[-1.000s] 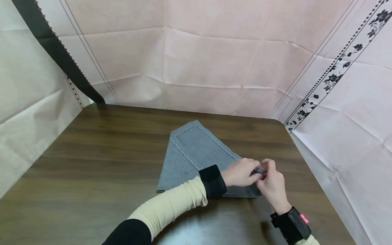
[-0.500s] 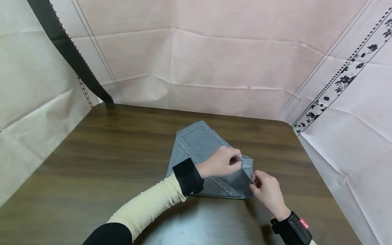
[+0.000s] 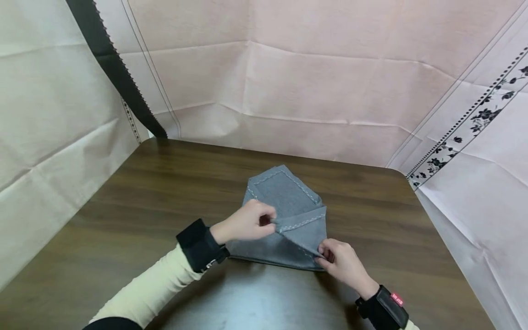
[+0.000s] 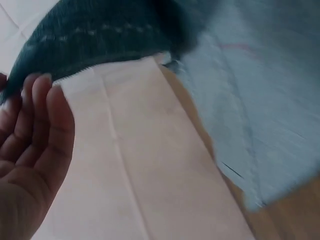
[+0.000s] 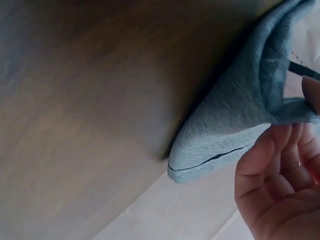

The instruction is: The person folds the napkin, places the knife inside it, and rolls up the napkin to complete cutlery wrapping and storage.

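A blue-grey cloth (image 3: 284, 192) with white stitched lines lies folded on the table in the head view. My left hand (image 3: 245, 222) pinches the edge of a flap folded across its middle. At the cloth's right side, my right hand (image 3: 344, 263) pinches the end of that fold between thumb and fingers. The left wrist view has the left hand (image 4: 37, 145) at a raised, darker part of the cloth (image 4: 95, 40). Layers of the cloth (image 5: 225, 115) stand up from the table in the right wrist view, gripped by the right hand (image 5: 280, 185).
The brown wood-grain table (image 3: 156, 206) has rounded far corners. Creased pale sheeting (image 3: 288, 82) hangs behind it and at both sides. A black band (image 3: 119, 73) runs down the sheeting at the left, a floral strip (image 3: 470, 123) at the right.
My left hand has drawn the cloth's right end leftward over the middle, making a flap. The right hand has moved slightly left and stays at the right edge. The head view has shifted a little.
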`<state>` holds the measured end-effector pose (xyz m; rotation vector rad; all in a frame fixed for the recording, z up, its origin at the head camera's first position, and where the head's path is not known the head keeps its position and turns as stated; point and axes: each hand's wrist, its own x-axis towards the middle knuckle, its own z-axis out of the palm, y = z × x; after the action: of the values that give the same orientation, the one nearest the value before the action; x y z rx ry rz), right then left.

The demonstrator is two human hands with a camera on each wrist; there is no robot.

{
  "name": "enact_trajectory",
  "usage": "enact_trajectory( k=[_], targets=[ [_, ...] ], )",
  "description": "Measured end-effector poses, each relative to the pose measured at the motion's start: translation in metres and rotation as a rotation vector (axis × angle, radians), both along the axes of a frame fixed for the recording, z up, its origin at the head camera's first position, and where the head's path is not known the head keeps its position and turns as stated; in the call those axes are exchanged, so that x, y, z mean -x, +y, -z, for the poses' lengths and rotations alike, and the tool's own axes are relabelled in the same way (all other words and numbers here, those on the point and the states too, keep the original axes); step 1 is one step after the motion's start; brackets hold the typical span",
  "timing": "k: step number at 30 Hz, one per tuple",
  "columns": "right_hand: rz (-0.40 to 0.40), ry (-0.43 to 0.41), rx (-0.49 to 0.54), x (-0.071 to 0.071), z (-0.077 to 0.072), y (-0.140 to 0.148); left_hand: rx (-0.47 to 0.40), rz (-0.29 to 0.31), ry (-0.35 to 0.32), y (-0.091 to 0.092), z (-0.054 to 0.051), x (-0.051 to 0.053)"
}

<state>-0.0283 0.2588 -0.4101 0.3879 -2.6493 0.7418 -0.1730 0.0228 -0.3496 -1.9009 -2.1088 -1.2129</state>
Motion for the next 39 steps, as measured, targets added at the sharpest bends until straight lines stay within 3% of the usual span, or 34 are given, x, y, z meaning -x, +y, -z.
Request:
enact_trajectory(
  k=[6, 15, 22, 28, 31, 36, 39],
  targets=[
    [-0.018, -0.089, -0.093, -0.002, 0.003, -0.002, 0.203, 0.004, -0.006, -0.035, 0.022, 0.006],
    [0.028, -0.078, -0.191, -0.009, 0.008, 0.000, 0.476, -0.085, 0.109, -0.058, 0.047, 0.009],
    [0.017, -0.018, -0.269, -0.011, 0.012, -0.001, 0.490, -0.098, 0.065, -0.066, 0.052, 0.013],
    [0.077, -0.132, -0.253, -0.010, 0.010, -0.005, 0.497, -0.119, 0.036, -0.068, 0.051, 0.013],
    [0.095, -0.133, -0.264, -0.008, 0.010, -0.008, 0.534, -0.138, 0.061, -0.068, 0.052, 0.012],
    [0.023, -0.044, -0.344, -0.006, 0.009, -0.008, 0.563, -0.162, 0.108, -0.065, 0.054, 0.012],
    [-0.049, -0.053, -0.365, -0.006, 0.006, -0.006, 0.575, -0.171, 0.121, -0.062, 0.057, 0.010]
  ],
)
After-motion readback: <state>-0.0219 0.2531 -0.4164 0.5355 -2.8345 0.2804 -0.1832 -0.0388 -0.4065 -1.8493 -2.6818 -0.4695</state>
